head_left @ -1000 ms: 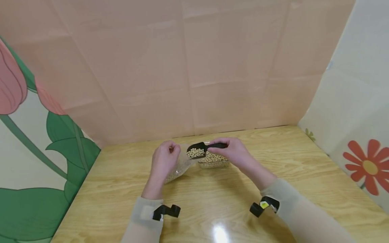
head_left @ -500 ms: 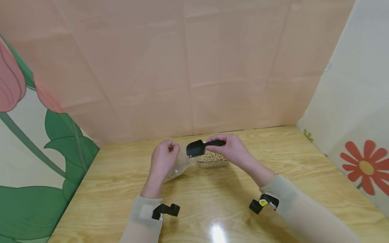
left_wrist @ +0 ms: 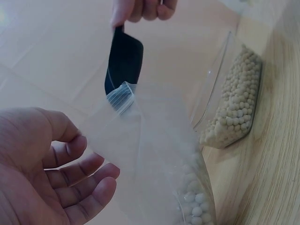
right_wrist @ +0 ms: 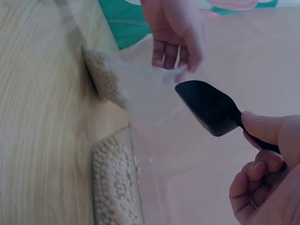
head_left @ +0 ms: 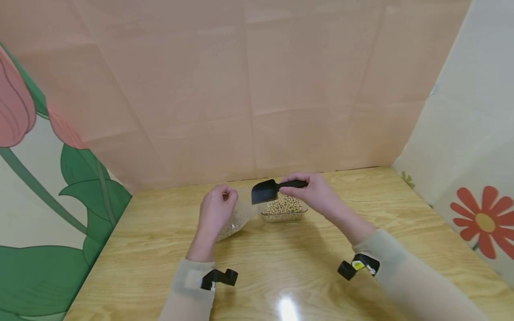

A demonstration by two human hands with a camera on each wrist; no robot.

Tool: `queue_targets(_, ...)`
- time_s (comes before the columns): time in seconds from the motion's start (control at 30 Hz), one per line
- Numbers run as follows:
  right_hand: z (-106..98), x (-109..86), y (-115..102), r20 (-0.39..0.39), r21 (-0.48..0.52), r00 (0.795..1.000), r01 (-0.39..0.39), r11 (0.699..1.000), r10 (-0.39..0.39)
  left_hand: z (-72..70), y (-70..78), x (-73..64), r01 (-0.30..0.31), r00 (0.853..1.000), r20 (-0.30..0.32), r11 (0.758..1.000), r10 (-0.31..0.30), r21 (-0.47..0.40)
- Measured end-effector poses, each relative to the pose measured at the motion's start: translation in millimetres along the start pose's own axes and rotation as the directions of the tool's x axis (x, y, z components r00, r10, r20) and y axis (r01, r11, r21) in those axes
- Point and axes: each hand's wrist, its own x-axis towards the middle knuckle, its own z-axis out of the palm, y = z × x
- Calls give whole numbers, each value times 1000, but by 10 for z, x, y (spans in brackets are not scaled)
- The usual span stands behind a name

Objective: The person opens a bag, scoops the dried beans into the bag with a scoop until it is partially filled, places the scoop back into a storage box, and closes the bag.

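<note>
A clear zip bag point(left_wrist: 150, 154) with pale round beans point(left_wrist: 194, 206) in its bottom stands on the table. My left hand point(head_left: 217, 209) pinches the bag's top edge between thumb and forefinger, the other fingers loosely bent. My right hand point(head_left: 311, 191) grips the handle of a black scoop point(head_left: 265, 191), held above the table by the bag's mouth. No beans show in the scoop's bowl. Behind and to the right of the bag, a clear plastic box point(head_left: 284, 216) holds many more beans point(right_wrist: 112, 178), below the scoop and right hand.
The wooden table point(head_left: 257, 267) reaches back to a pinkish wall covering point(head_left: 249, 98). A flower-painted wall point(head_left: 482, 214) rises at the right, and large painted leaves point(head_left: 92, 178) stand at the left. Each sleeve carries a black wrist camera mount point(head_left: 218, 278).
The scoop was full of beans a second ago; it tipped at the bag's mouth and its bowl now shows none. My right hand has drawn slightly up and right. The left hand stays put.
</note>
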Motion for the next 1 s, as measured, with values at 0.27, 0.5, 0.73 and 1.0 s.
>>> queue_targets(0.27, -268, -55, 87, -39, -25, 999, -32, 999, 31, -8, 0, 5, -12, 1000, -8, 1000, 12, 7)
queue_targets(0.5, -397, -84, 240, -63, -43, 997, -48, 998, 45, -8, -1, 7, -18, 1000, -15, 1000, 18, 9)
queue_targets(0.73, -496, -39, 390, -71, -132, 996, -60, 989, 51, -18, 5, -4, -8, 1000, -13, 1000, 8, 8)
queue_targets(1.0, -579, 40, 575, -69, -229, 996, -77, 970, 62, -17, 7, -3, -15, 1000, -18, 1000, 15, 7)
